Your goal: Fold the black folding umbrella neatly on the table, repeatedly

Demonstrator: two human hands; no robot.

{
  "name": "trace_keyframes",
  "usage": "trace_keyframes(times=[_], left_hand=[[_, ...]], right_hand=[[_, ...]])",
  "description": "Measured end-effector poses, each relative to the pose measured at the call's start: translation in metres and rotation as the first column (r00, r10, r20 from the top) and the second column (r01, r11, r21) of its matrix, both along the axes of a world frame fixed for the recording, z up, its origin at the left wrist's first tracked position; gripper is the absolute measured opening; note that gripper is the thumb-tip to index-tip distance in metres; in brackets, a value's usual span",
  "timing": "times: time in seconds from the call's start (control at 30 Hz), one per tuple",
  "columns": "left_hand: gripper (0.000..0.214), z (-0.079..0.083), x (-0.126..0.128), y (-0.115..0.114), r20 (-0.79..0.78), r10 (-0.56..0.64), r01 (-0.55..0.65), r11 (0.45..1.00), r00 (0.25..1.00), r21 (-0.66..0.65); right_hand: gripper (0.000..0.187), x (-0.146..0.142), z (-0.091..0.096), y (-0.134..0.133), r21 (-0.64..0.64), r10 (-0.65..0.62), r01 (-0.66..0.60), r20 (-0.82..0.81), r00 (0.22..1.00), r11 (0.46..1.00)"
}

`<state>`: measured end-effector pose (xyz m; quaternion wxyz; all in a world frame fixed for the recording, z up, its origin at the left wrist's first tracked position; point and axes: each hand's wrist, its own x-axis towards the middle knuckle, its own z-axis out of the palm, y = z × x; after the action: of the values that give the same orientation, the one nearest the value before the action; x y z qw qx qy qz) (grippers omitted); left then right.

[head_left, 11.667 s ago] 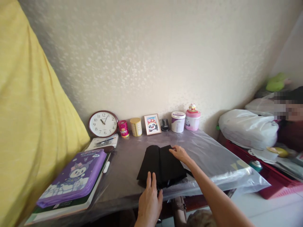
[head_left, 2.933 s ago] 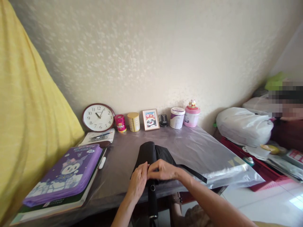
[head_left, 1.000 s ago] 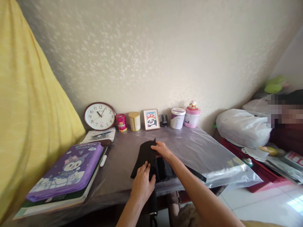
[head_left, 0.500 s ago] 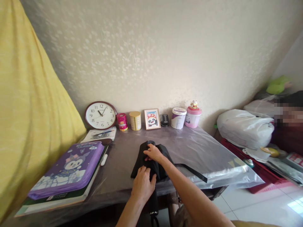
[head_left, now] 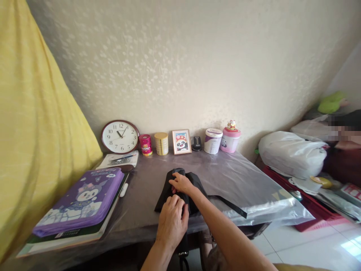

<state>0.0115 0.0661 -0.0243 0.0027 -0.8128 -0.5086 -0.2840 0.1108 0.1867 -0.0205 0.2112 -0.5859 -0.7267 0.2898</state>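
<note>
A black folding umbrella (head_left: 163,195) lies folded but loose at the table's front edge. Its handle, with a wrist cord (head_left: 184,260), points toward me and hangs past the edge, while its closing strap (head_left: 229,205) stretches out to the right. My left hand (head_left: 172,218) is curled over the near part of the canopy, fingertips in the fabric. Just beyond it, my right hand (head_left: 181,183) grips the cloth with bent fingers, its index finger reaching left. Part of the canopy is hidden beneath both hands.
A purple cartoon case (head_left: 79,203) lies on books at the left. Along the wall stand a clock (head_left: 120,136), a pink tin (head_left: 146,145), a yellow tin (head_left: 161,143), a picture frame (head_left: 182,142) and tubs (head_left: 213,141). White bags (head_left: 293,152) and a person are at the right.
My left hand has risen slightly along the umbrella, closer to my right hand. My right hand has shifted a little to the left. The umbrella's handle and strap stay put.
</note>
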Motion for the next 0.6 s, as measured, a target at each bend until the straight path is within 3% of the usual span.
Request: trace_keyframes(times=[0.2, 0.3, 0.37, 0.5, 0.6], left_hand=[[0.04, -0.023, 0.0, 0.006, -0.049, -0.06, 0.06, 0.998, 0.997, 0.001], [0.042, -0.03, -0.001, 0.007, -0.064, -0.052, 0.049, 0.997, 0.997, -0.054], [0.043, -0.032, -0.002, 0.007, -0.059, -0.047, 0.043, 0.996, 0.997, -0.075], [0.043, -0.031, -0.001, 0.007, -0.066, -0.037, 0.031, 0.995, 0.997, -0.092], [0.043, -0.028, -0.001, 0.006, -0.099, -0.027, 0.015, 0.992, 0.995, -0.123]], right_hand=[[0.034, -0.002, 0.003, -0.006, 0.046, 0.109, -0.113, 0.081, 0.991, 0.992], [0.027, 0.003, 0.001, -0.011, 0.08, 0.179, -0.18, 0.017, 0.984, 0.98], [0.025, 0.009, 0.0, -0.014, 0.175, 0.204, -0.199, -0.013, 0.979, 0.964], [0.022, 0.025, -0.003, -0.015, 0.422, 0.127, -0.165, 0.116, 0.985, 0.892], [0.023, 0.031, -0.009, -0.005, 0.449, 0.091, -0.181, 0.216, 0.972, 0.875]])
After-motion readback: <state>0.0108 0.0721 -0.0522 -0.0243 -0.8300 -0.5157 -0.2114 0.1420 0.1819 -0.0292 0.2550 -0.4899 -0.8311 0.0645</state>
